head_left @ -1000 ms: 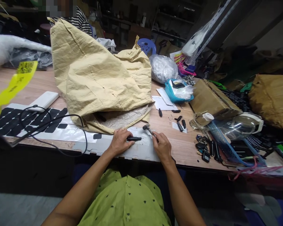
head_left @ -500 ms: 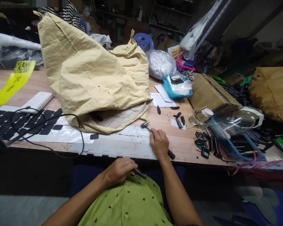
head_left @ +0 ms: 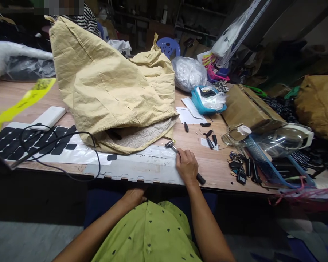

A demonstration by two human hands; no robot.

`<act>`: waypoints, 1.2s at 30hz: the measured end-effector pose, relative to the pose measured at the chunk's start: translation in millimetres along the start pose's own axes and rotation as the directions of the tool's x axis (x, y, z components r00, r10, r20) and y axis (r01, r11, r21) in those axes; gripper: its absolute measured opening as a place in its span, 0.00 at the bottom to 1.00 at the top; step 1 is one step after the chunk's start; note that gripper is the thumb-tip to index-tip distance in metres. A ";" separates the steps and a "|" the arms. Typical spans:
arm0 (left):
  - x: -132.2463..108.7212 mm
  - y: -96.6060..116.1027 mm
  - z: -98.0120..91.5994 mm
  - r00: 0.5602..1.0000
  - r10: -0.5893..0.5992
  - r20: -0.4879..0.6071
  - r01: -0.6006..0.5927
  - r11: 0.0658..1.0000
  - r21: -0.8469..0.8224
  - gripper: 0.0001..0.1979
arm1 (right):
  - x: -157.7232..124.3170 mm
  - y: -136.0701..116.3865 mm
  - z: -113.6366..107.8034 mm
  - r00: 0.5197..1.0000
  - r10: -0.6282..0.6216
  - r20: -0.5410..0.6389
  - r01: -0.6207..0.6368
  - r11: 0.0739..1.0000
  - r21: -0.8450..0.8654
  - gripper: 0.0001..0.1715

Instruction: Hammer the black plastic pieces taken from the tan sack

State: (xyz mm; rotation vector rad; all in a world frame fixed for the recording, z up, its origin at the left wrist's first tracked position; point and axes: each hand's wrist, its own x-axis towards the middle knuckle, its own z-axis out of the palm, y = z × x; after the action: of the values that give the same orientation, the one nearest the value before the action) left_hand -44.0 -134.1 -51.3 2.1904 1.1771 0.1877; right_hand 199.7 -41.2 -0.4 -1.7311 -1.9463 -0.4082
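My right hand (head_left: 187, 165) is closed around a small hammer (head_left: 175, 148) at the table's front edge. The hammer's metal head rests toward the far left of the hand, and its black grip sticks out at the lower right. Under the hammer's head lies a whitish sheet (head_left: 150, 160) along the edge. My left hand (head_left: 135, 196) is low in front of my lap, at the table's underside edge; its fingers are hidden, so what it holds does not show. Beyond both hands stands a big tan cloth bag (head_left: 117, 87), its mouth open toward me.
Black pieces (head_left: 209, 140) and tiny pins lie right of the bag. Farther right are keys (head_left: 235, 163), a blue basket (head_left: 273, 163), a clear jug (head_left: 284, 140) and a cardboard box (head_left: 246, 105). At left, a black cable (head_left: 100, 160) loops over black pads (head_left: 43, 142).
My left hand has dropped lower toward the table's underside, and the black rod-like piece it held is out of sight. My right hand stays on the hammer. The view has shifted slightly.
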 end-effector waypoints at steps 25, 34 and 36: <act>59.3 -21.7 -196.8 0.736 -0.539 -0.409 0.665 0.687 0.292 0.21 | 2.4 -3.4 1.9 1.000 0.013 0.024 -0.013 1.000 0.013 0.15; 60.8 -27.9 -205.2 0.738 -0.508 -0.443 0.648 0.718 0.254 0.23 | 2.4 -4.0 2.2 1.000 0.000 0.013 0.000 1.000 -0.001 0.15; 62.4 -19.5 -199.5 0.835 -0.307 -0.457 0.468 0.833 0.295 0.20 | 2.3 -4.2 1.9 1.000 -0.005 0.009 0.005 1.000 -0.001 0.15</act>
State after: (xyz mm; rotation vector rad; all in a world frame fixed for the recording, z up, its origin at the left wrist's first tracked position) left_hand -101.4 16.0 83.8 2.2366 2.0308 0.2332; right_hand 195.1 -38.9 -0.3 -1.7319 -1.9581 -0.4044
